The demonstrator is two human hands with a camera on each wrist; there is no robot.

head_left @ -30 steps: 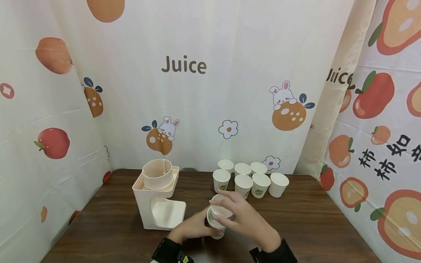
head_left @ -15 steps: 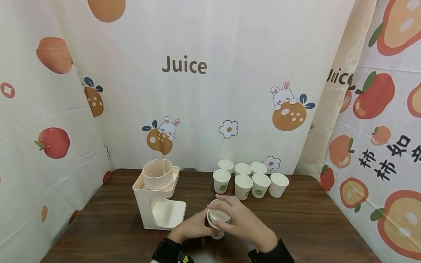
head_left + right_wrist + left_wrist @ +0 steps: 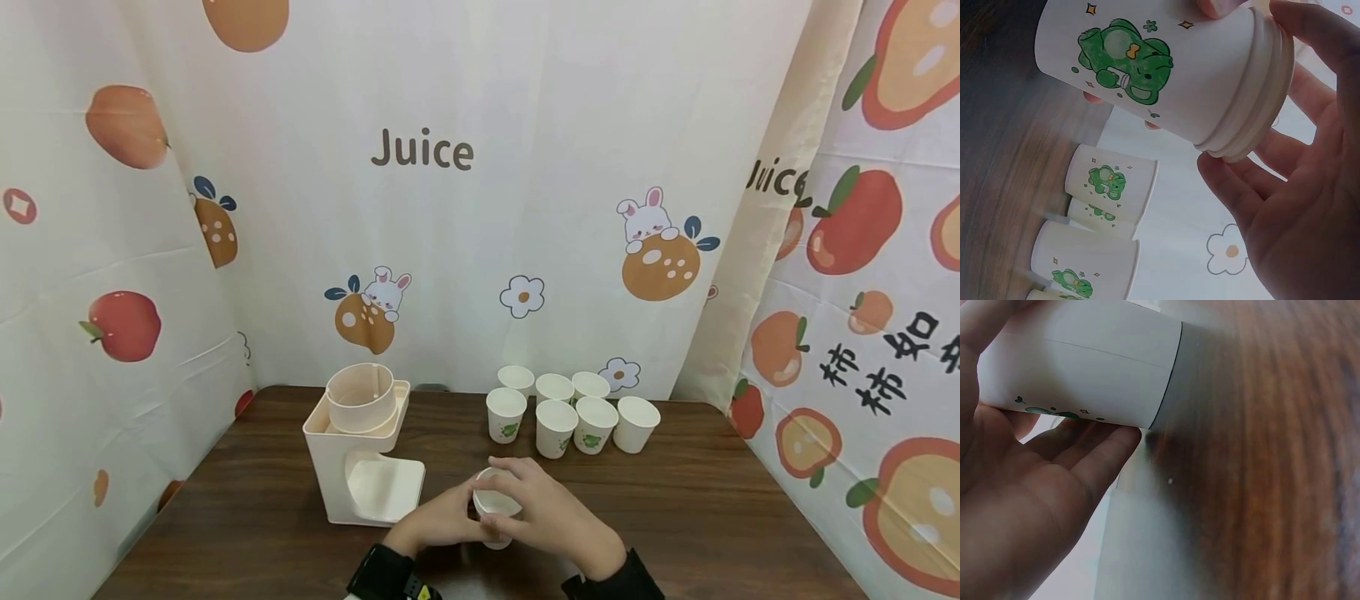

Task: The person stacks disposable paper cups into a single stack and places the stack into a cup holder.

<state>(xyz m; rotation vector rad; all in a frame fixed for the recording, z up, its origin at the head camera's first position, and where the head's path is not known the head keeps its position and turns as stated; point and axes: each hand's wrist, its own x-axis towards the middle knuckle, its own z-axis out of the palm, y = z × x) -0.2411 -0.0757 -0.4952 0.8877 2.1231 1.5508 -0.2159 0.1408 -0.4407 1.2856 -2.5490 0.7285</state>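
Before me on the table, white paper cups stand upright, nested one in another. The right wrist view shows their stacked rims close together, above a green bear print on the outer paper cup. My left hand grips the lower cup from the left, its fingers around the wall; in the left wrist view the cup's base is right at the tabletop. My right hand holds the stack from above right, fingers and thumb about the rims. Part of the stack is hidden behind the hands.
A cream plastic machine with a round open top and a flat platform stands to the left. Several separate white paper cups stand in a group at the back right of the wooden table. Printed curtains hang behind.
My right hand has moved down, lowering the upper cup into the one that my left hand grips, until the rims sit close together. The left hand has stayed in place.
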